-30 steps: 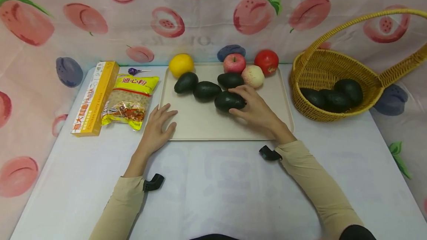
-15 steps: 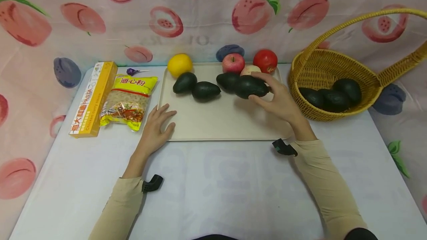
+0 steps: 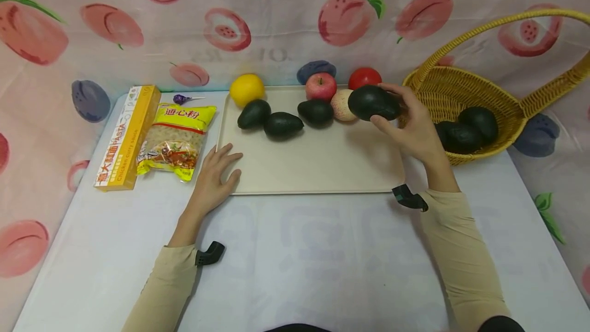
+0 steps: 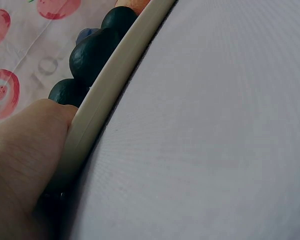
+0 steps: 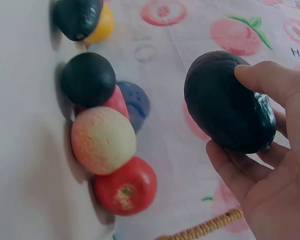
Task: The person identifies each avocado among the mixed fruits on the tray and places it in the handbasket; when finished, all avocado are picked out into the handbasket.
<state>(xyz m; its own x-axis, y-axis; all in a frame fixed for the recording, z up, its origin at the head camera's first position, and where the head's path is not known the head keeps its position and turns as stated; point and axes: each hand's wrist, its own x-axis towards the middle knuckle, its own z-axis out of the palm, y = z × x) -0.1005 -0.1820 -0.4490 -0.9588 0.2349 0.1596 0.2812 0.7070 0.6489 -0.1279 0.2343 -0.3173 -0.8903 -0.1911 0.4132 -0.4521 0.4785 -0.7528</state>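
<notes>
My right hand grips a dark green avocado between thumb and fingers, raised above the right end of the cream tray. In the right wrist view the same avocado shows clear of the fruit below it. Resting at the tray's left edge, my left hand has its fingers spread and holds nothing. On the tray lie three more avocados, one near the middle and two side by side to the left. A lemon, an apple, a peach and a tomato line its back.
At the right stands a yellow wicker basket with a tall handle and several avocados inside. Left of the tray are a bag of pasta, a yellow pasta box and a purple lollipop. A fruit-print cloth hangs behind.
My right hand has lifted the avocado off the tray and carried it right and back, past the peach towards the basket. The left hand has stayed in place.
</notes>
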